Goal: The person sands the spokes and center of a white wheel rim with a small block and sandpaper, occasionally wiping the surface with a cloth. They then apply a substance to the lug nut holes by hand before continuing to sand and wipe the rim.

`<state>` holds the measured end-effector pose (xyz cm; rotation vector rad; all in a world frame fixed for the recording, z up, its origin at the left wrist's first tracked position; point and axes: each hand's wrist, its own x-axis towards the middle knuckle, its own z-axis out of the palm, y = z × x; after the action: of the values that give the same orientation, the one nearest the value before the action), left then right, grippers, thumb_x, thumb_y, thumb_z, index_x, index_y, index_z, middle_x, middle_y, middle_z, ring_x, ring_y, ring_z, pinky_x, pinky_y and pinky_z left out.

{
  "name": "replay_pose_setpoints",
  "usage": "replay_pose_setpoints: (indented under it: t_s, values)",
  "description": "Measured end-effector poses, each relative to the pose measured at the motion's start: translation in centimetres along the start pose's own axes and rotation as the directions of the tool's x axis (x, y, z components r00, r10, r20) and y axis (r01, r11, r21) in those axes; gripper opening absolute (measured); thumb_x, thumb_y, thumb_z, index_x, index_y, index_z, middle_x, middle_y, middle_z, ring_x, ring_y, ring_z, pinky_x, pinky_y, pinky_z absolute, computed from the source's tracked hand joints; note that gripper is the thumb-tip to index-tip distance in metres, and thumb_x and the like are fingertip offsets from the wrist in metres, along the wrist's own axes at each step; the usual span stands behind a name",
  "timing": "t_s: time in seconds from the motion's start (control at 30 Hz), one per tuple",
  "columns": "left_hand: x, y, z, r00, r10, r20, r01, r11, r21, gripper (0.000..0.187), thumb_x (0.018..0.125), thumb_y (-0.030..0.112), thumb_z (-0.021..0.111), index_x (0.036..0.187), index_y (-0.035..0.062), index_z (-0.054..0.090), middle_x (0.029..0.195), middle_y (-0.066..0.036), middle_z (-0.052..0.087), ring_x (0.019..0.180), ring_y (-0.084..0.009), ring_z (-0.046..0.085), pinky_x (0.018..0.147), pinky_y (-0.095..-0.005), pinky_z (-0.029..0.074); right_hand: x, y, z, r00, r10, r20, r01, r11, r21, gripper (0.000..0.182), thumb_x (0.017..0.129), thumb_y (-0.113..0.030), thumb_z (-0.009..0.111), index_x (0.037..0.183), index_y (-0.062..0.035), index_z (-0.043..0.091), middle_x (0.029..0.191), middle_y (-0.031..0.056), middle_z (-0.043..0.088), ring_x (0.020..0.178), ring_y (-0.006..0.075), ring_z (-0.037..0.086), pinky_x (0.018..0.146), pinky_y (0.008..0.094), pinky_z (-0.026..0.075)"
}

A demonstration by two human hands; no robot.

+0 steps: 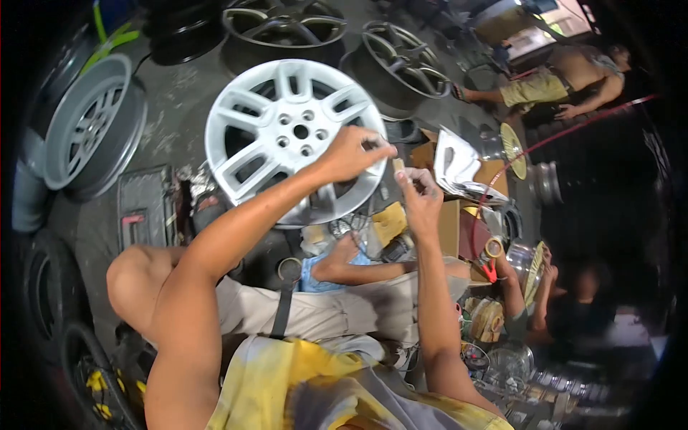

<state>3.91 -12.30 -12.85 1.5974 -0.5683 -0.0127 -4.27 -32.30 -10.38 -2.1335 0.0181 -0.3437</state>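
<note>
A silver-white multi-spoke wheel rim (302, 86) lies face up on the dark floor in front of me. Over its right part is my left hand (356, 153), its thumb and fingers pressed together; what they hold, if anything, is too small to tell. My right hand (423, 195), just beyond the rim's right edge, pinches a small tan strip (398, 165) between thumb and finger. The strip's upper end is close to my left fingertips, and I cannot tell if they touch.
Grey rims (107, 122) stand at left, more dark rims (287, 25) at the top. A black case (147, 208) lies left. Boxes and papers (457, 163) are at right, with a red hose (566, 130). One person (545, 86) reclines upper right; another's hands (548, 276) hold a rim.
</note>
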Motion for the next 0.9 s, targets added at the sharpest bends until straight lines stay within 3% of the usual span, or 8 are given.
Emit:
replay_pose_setpoints:
  t_s: [0.13, 0.2, 0.23, 0.37, 0.47, 0.57, 0.8, 0.9]
  values:
    - [-0.7, -9.4, -5.0, 0.969, -0.051, -0.244, 0.177, 0.830, 0.529, 0.032, 0.091, 0.029, 0.073, 0.100, -0.0013, 0.075, 0.102, -0.018, 0.071, 0.094, -0.0357, 0.068, 0.086, -0.0442, 0.052, 4.3, 8.6, 2.4, 0.999, -0.025, 0.038, 0.028, 0.998, -0.063, 0.019, 0.094, -0.018, 0.074, 0.094, 0.0001, 0.069, 0.081, 0.0020, 0.063, 0.067, 0.0106, 0.053, 0.065, 0.0278, 0.044]
    - [-3.5, -12.8, -6.8, 0.912, 0.058, -0.405, 0.267, 0.665, 0.697, 0.039, 0.090, 0.031, 0.073, 0.112, -0.0009, 0.070, 0.113, -0.020, 0.063, 0.107, -0.0382, 0.061, 0.093, -0.0488, 0.048, 6.0, 12.7, 3.8, 0.960, -0.275, 0.060, 0.280, 0.952, -0.124, 0.016, 0.094, -0.016, 0.072, 0.094, -0.0001, 0.067, 0.081, 0.0100, 0.064, 0.066, 0.0190, 0.056, 0.067, 0.0329, 0.047]
    - [-4.7, -12.5, -7.9, 0.910, -0.084, -0.406, 0.381, 0.553, 0.741, 0.049, 0.090, 0.033, 0.074, 0.125, 0.0008, 0.063, 0.119, -0.021, 0.058, 0.113, -0.0399, 0.056, 0.095, -0.0503, 0.046, 6.6, 13.4, 4.4, 0.977, -0.182, 0.112, 0.197, 0.970, -0.141, 0.014, 0.095, -0.014, 0.068, 0.096, -0.0004, 0.064, 0.086, 0.0190, 0.067, 0.073, 0.0334, 0.064, 0.073, 0.0406, 0.050]
    - [-9.1, -14.8, -10.1, 0.905, -0.072, -0.419, 0.410, 0.412, 0.814, 0.046, 0.090, 0.034, 0.074, 0.118, -0.0004, 0.061, 0.113, -0.021, 0.057, 0.108, -0.0405, 0.059, 0.085, -0.0529, 0.050, 7.7, 14.2, 7.3, 0.981, -0.060, 0.182, 0.113, 0.948, -0.299, 0.018, 0.099, -0.018, 0.061, 0.105, -0.0013, 0.060, 0.095, 0.0292, 0.069, 0.096, 0.0506, 0.066, 0.082, 0.0517, 0.051]
    - [-10.1, -14.5, -10.9, 0.866, -0.101, -0.491, 0.477, 0.463, 0.747, 0.045, 0.095, 0.040, 0.068, 0.107, -0.0029, 0.066, 0.101, -0.023, 0.065, 0.093, -0.0419, 0.067, 0.079, -0.0529, 0.053, 8.4, 15.2, 9.6, 0.964, -0.016, 0.266, 0.104, 0.941, -0.321, 0.024, 0.101, -0.023, 0.058, 0.113, -0.0023, 0.057, 0.097, 0.0308, 0.069, 0.095, 0.0517, 0.066, 0.083, 0.0545, 0.050]
    - [-10.2, -14.7, -12.0, 0.849, -0.179, -0.497, 0.526, 0.359, 0.771, 0.064, 0.102, 0.054, 0.052, 0.076, -0.0010, 0.072, 0.074, -0.025, 0.071, 0.071, -0.0418, 0.071, 0.071, -0.0518, 0.055, 8.5, 16.0, 11.5, 0.946, 0.021, 0.325, 0.095, 0.936, -0.338, 0.027, 0.102, -0.025, 0.054, 0.116, -0.0015, 0.052, 0.101, 0.0353, 0.067, 0.100, 0.0549, 0.064, 0.087, 0.0587, 0.048]
    - [-8.5, -16.0, -13.6, 0.838, -0.157, -0.522, 0.544, 0.297, 0.784, 0.068, 0.106, 0.052, 0.044, 0.074, 0.0013, 0.075, 0.073, -0.025, 0.071, 0.070, -0.0418, 0.072, 0.069, -0.0505, 0.057, 6.7, 14.8, 12.6, 0.946, 0.097, 0.311, 0.028, 0.926, -0.376, 0.030, 0.102, -0.020, 0.053, 0.118, 0.0042, 0.048, 0.108, 0.0395, 0.065, 0.104, 0.0592, 0.061, 0.091, 0.0607, 0.046]
    - [-6.3, -16.9, -17.0, 0.841, -0.299, -0.452, 0.533, 0.306, 0.789, 0.076, 0.105, 0.061, 0.037, 0.083, 0.0009, 0.078, 0.081, -0.027, 0.072, 0.081, -0.0442, 0.072, 0.078, -0.0542, 0.056, 2.1, 13.3, 13.2, 0.968, 0.134, 0.212, -0.069, 0.956, -0.287, 0.030, 0.100, -0.018, 0.054, 0.119, 0.0050, 0.048, 0.106, 0.0386, 0.066, 0.103, 0.0583, 0.062, 0.089, 0.0583, 0.047]
